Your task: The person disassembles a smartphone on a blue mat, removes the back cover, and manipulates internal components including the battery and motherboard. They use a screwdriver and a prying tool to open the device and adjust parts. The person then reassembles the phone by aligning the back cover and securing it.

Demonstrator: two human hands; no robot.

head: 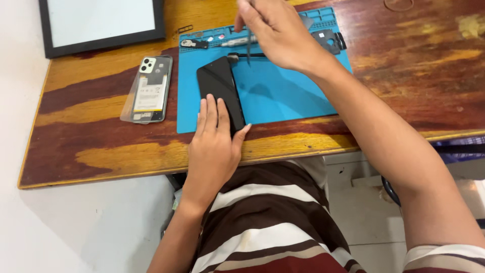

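A black phone (218,83) lies face down on a blue work mat (283,96) on a wooden table. My left hand (214,144) rests flat on the phone's near end, fingers laid over it and thumb against its right edge. My right hand (275,30) hovers above the mat's far side and pinches slim metal tweezers (248,50), whose tips point down toward the phone's top corner. A silver screwdriver (237,42) lies on the mat just behind the tweezers.
An opened phone body in a clear case (149,90) lies left of the mat. A black-framed white board (101,23) stands at the far left. Small parts (194,44) and a black piece (327,40) sit along the mat's far edge. The table's near edge (151,174) runs close to my body.
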